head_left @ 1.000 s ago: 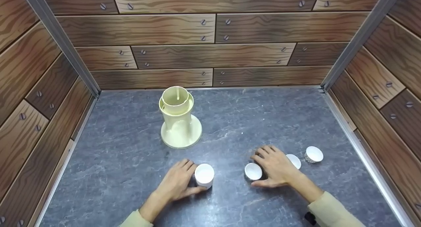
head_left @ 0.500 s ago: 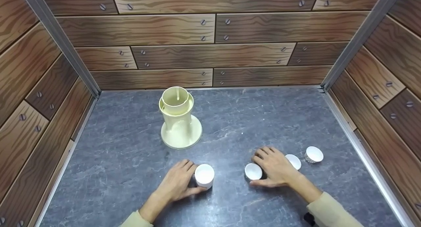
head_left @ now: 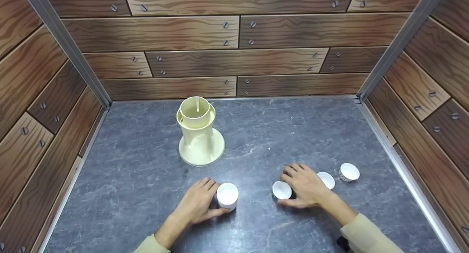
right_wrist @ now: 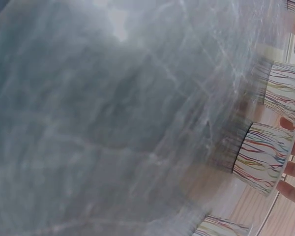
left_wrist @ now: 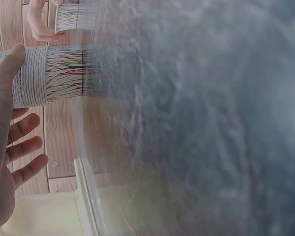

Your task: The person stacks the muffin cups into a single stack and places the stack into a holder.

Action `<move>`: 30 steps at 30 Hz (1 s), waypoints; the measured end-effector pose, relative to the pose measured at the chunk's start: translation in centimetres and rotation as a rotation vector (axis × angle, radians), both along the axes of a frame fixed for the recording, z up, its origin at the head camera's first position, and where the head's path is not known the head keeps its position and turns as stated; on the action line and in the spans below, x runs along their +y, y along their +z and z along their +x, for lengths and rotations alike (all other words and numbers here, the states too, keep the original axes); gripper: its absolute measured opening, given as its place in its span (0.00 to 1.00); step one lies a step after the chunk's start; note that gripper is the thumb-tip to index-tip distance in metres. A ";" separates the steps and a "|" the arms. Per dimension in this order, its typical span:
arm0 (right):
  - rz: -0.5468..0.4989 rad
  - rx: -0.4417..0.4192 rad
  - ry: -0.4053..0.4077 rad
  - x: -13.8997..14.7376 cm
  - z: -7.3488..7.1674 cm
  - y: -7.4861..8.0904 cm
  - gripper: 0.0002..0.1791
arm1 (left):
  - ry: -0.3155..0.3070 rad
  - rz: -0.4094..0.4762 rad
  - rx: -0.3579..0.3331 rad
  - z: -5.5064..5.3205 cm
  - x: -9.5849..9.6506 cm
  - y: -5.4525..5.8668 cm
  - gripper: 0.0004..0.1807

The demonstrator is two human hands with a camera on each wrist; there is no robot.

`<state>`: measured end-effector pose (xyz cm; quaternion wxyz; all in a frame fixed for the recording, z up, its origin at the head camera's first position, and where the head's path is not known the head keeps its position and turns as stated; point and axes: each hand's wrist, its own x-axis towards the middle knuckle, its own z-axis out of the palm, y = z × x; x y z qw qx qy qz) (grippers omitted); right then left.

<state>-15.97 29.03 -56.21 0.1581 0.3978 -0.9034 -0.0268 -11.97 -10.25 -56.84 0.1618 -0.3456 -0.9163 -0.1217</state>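
My left hand [head_left: 199, 201] holds a short stack of nested white paper cups [head_left: 227, 195] between thumb and index finger. In the left wrist view its other fingers [left_wrist: 27, 169] spread away behind the stack [left_wrist: 64, 73], whose ribbed rims sit above coloured wavy lines. My right hand [head_left: 306, 189] curves round one white paper cup [head_left: 282, 190], thumb at the near side and fingers at the far side. That cup [left_wrist: 66, 17] stands upright on the table. Just right of the hand, partly hidden by it, is another paper cup [head_left: 326, 180].
A further paper cup [head_left: 349, 172] stands to the right. Farther back on the left stands a pale yellow plastic stand [head_left: 201, 146] with a round base and an open tube on top. Wood-patterned walls [head_left: 234, 62] enclose the grey marbled table [head_left: 263, 124] at the back and sides.
Both hands stay at their cups. The right thumb and sleeve have shifted very slightly left.
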 end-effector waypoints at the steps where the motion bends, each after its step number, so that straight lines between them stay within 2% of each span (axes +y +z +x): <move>1: 0.000 -0.002 0.001 0.0 0.0 0.0 0.38 | -0.001 0.001 0.001 0.0 0.0 0.0 0.37; 16: 0.006 -0.010 -0.006 -0.5 0.0 0.4 0.39 | -0.002 -0.008 -0.021 0.0 0.0 0.1 0.36; 30: -0.035 -0.005 0.011 -1.4 -0.2 0.8 0.37 | -0.003 -0.009 -0.019 0.0 0.0 0.2 0.36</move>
